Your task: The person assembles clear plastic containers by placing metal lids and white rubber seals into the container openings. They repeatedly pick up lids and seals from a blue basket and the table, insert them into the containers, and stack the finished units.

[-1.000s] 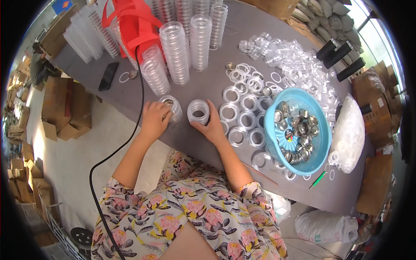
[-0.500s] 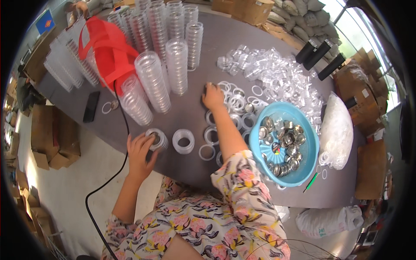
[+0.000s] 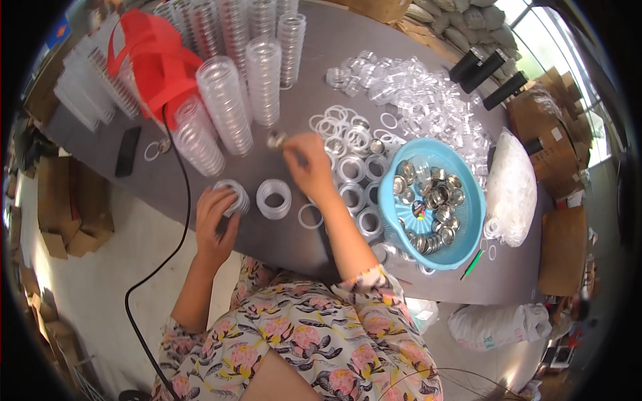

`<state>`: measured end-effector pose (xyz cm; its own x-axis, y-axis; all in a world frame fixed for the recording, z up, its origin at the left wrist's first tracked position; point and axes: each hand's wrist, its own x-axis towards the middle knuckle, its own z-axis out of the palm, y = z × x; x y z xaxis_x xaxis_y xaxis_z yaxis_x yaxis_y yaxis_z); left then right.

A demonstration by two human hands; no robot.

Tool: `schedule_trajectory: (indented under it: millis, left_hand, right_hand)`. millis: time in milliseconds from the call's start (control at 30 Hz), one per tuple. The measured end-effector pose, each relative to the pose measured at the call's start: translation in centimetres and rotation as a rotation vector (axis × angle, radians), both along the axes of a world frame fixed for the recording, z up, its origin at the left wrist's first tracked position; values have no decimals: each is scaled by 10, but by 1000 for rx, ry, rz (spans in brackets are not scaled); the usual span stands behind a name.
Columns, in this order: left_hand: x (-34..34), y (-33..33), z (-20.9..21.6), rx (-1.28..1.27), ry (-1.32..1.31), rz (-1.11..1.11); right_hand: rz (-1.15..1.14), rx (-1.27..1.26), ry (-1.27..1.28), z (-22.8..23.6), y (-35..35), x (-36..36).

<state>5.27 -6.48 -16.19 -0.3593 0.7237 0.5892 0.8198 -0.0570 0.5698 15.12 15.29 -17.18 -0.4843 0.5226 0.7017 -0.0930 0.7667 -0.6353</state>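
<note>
My left hand (image 3: 214,220) is curled at the near table edge, its fingers against a short stack of clear plastic rings (image 3: 234,195). Beside that, to the right, another ring stack (image 3: 273,199) lies flat. My right hand (image 3: 309,164) is raised over the middle of the table, pinching a small silvery round cap (image 3: 276,139) between thumb and fingers; motion smears the cap a little. Loose clear rings (image 3: 351,169) spread just right of my right hand. A blue plastic basket (image 3: 476,207) holds several silver caps (image 3: 438,196).
Tall stacks of clear round containers (image 3: 224,100) and a red bag (image 3: 154,60) stand at the far left. A black cable (image 3: 177,247) hangs over the table edge near a phone (image 3: 128,152). Clear plastic pieces (image 3: 428,100), a white bag (image 3: 511,194) and a green-handled tool (image 3: 472,264) lie at right.
My right hand has moved left from the loose rings, bringing out a small silvery cap. My left hand stays at its ring stack, fingers now closer around it. The whole view has shifted slightly.
</note>
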Motion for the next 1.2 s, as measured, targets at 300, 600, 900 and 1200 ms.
schedule_trajectory:
  millis: [300, 600, 900, 1200]
  left_hand:
    - [22, 42, -8, -357, 216, -147]
    - [26, 41, -4, -386, 466, -105]
    - [24, 49, -6, -547, 471, -153]
    - [17, 47, -14, -249, 158, -84]
  right_hand:
    - [188, 247, -256, -12, -40, 46]
    - [218, -364, -336, -63, -60, 55]
    - [164, -379, -317, -73, -67, 37]
    - [123, -312, -204, -90, -68, 27]
